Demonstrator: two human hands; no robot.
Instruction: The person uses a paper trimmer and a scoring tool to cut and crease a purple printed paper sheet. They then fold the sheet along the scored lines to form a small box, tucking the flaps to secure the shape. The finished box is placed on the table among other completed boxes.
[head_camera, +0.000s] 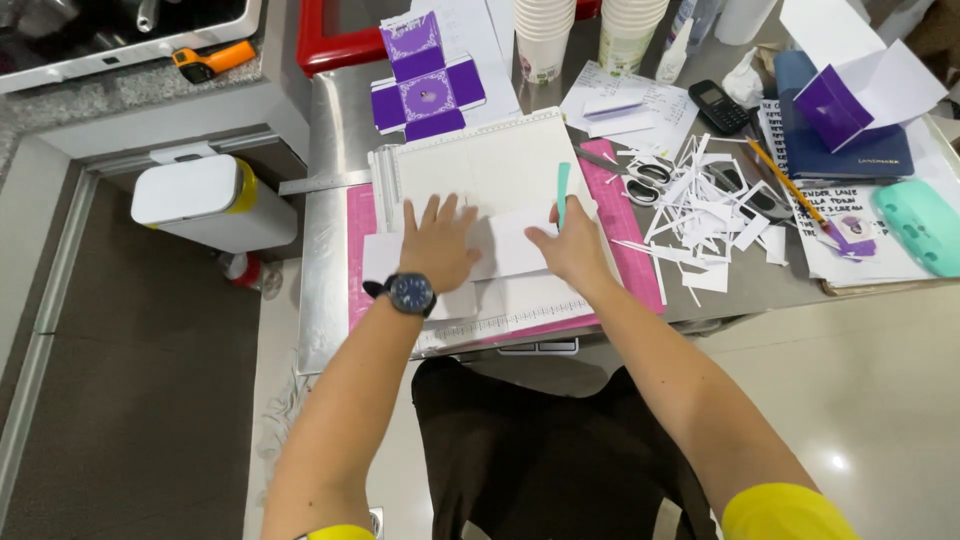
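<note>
White card (510, 245) lies on a scoring board (490, 175) over a pink mat (630, 250), pressed flat by the left hand (438, 245) with fingers spread, a dark watch (410, 293) on its wrist. Just right, the right hand (572, 245) pinches an upright teal scoring tool (563, 192) against the card. Farther right lie scissors (640, 180) and paper scraps (710, 215); at the far side sit an unfolded purple box (425, 75) and stacked cups (545, 35).

Steel table (325, 290) carries a pink mat (640, 262) at centre, paper scraps (700, 215) at 3 o'clock, cup stacks (545, 35) at 12, phone (718, 106) at 1.
</note>
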